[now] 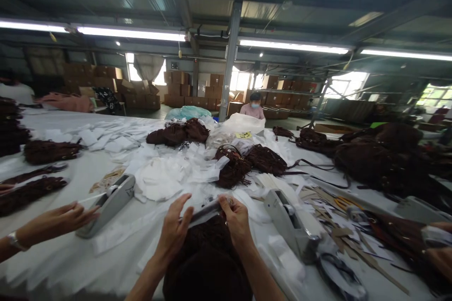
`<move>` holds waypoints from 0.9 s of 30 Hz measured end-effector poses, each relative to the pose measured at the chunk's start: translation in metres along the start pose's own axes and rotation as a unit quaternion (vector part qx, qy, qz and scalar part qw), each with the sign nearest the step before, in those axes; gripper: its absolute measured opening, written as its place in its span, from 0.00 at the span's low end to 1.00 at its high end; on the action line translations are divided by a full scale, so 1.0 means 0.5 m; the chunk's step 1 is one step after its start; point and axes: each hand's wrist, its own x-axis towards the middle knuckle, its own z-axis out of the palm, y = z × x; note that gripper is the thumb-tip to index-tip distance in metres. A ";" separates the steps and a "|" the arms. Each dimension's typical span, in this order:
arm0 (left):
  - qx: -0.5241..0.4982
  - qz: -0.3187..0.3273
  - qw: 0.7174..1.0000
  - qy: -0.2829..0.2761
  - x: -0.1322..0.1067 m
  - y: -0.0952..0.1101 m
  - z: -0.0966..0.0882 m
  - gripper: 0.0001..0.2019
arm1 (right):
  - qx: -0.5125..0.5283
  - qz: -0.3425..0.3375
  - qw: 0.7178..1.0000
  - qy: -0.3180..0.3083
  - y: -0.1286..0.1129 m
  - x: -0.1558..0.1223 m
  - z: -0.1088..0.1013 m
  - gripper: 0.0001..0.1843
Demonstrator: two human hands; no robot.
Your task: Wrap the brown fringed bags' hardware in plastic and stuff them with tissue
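Observation:
A dark brown bag (pixel 208 263) of soft material lies directly before me, its top edge between my hands. Along that edge runs a narrow strap (pixel 206 212) covered in a translucent whitish wrap. My left hand (pixel 173 225) is at the strap's left end, thumb against it and index finger stretched upward. At the other end, my right hand (pixel 236 218) pinches the strap between thumb and fingers. The fingertips beneath the strap are hidden. A grey tape dispenser (pixel 293 225) stands right of my right hand.
Another person's hand (pixel 67 216) pulls tape from a second dispenser (pixel 109 204) at left. White wrapping sheets (pixel 162 176) and brown bags (pixel 231 167) lie ahead. At right are orange-handled scissors (pixel 344 203), cardboard strips (pixel 344 240), a dark tape roll (pixel 341 277) and another person's hand (pixel 439 249).

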 end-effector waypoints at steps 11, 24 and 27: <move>0.008 0.042 0.968 -0.248 0.000 0.058 0.062 0.15 | 0.111 0.029 0.993 0.019 -0.001 -0.058 -0.026 0.20; 0.042 0.044 0.954 -0.293 0.020 0.085 0.050 0.20 | 0.050 0.033 0.998 0.027 0.019 -0.060 -0.057 0.23; 0.041 0.039 0.951 -0.303 0.018 0.070 0.045 0.21 | 0.056 0.033 0.997 0.035 0.016 -0.058 -0.057 0.25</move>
